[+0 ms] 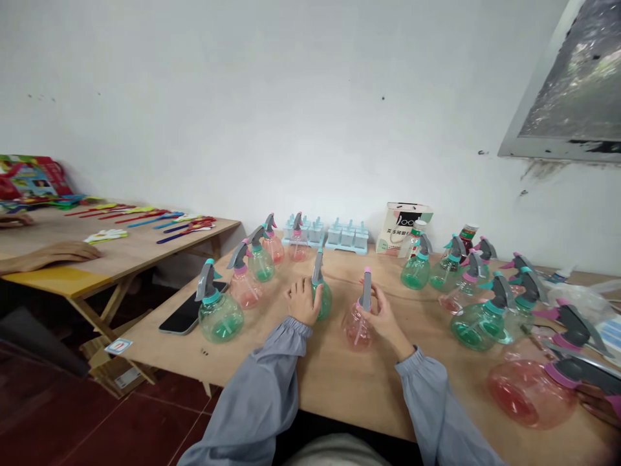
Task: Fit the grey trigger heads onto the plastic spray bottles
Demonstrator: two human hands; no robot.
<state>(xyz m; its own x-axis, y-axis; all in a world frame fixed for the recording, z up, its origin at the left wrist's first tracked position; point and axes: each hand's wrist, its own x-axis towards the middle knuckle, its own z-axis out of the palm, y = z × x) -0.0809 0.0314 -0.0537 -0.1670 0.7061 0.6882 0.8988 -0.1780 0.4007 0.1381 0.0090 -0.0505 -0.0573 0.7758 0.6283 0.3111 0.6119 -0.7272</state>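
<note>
A green spray bottle [324, 303] stands upright near the table's middle, its grey and teal head pointing up. My left hand [303, 301] is against its left side, thumb across the bottle, fingers partly curled round it. To the right, a pink spray bottle [356, 331] with a grey and pink head stands on the table. The fingers of my right hand [382, 316] are closed round its neck and trigger head from the right side. Some of those fingertips are hidden behind the bottle.
Several pink and green spray bottles stand left, including a green one [220, 318] beside a phone [187, 310]; more crowd the right, one pink bottle [531, 391] lying tilted. Pale blue ice-pop molds [347, 238] and a paper bag [402, 228] are behind. Another person's hand [61, 254] rests on the left table.
</note>
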